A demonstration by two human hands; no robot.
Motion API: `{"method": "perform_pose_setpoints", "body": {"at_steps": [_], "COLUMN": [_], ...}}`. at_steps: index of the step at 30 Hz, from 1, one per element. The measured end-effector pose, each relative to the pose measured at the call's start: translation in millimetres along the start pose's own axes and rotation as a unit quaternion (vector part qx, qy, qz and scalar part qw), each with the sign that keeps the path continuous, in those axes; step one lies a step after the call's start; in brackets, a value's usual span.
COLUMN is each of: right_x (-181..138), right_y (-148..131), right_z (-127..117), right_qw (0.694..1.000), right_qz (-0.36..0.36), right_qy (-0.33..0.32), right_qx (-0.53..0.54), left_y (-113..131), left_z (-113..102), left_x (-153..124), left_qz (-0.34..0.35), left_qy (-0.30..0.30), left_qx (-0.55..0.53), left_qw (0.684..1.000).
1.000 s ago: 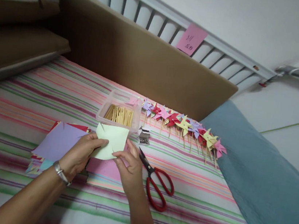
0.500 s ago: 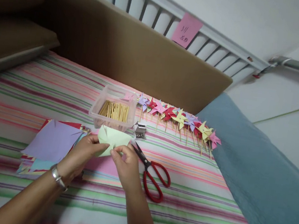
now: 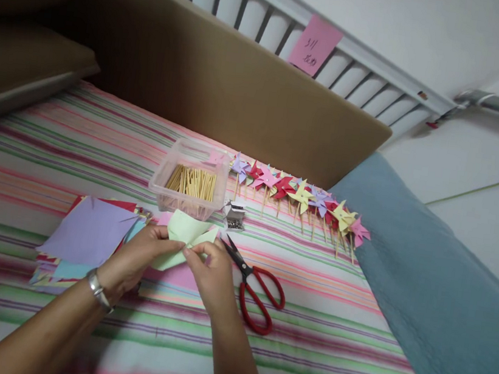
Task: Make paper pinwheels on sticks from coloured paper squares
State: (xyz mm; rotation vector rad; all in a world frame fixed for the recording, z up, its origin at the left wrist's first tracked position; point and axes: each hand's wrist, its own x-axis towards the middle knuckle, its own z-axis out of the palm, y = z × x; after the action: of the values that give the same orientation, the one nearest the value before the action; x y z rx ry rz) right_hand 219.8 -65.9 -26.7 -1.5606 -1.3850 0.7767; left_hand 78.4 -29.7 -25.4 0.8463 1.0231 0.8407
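Observation:
Both my hands pinch a pale green paper square with cut corners, held just above the striped cloth. My left hand grips its left side, thumb on top. My right hand pinches folded-in corners at the paper's middle. To the left lies a stack of coloured paper squares, purple on top. A pink sheet lies under my hands. Red-handled scissors rest just right of my right hand.
A clear plastic tub of wooden sticks stands beyond my hands, with a small box of pins beside it. A row of finished paper pinwheels lies along the back. A cardboard panel stands behind; a teal blanket lies to the right.
The flat green square has been folded: my right fingers have drawn its corners in to the middle. Both hands stayed at about the same spot.

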Motion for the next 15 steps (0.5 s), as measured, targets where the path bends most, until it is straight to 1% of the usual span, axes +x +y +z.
{"method": "perform_pose_setpoints", "body": {"at_steps": [8, 13, 15], "right_x": [0.1, 1.8, 1.5], "right_y": [0.8, 0.6, 0.7], "right_z": [0.4, 0.0, 0.6], "right_qw": [0.999, 0.998, 0.998], "right_qz": [0.015, 0.022, 0.021], "right_qy": [0.004, 0.007, 0.012], "right_qx": [-0.038, -0.064, -0.066], "left_y": [0.6, 0.9, 0.9], "left_z": [1.3, -0.4, -0.6], "left_x": [-1.1, 0.1, 0.8], "left_qz": [-0.012, -0.018, -0.022], "left_qy": [-0.020, -0.036, -0.032], "left_qx": [0.012, 0.001, 0.007], "left_qw": [1.000, 0.999, 0.999]}}
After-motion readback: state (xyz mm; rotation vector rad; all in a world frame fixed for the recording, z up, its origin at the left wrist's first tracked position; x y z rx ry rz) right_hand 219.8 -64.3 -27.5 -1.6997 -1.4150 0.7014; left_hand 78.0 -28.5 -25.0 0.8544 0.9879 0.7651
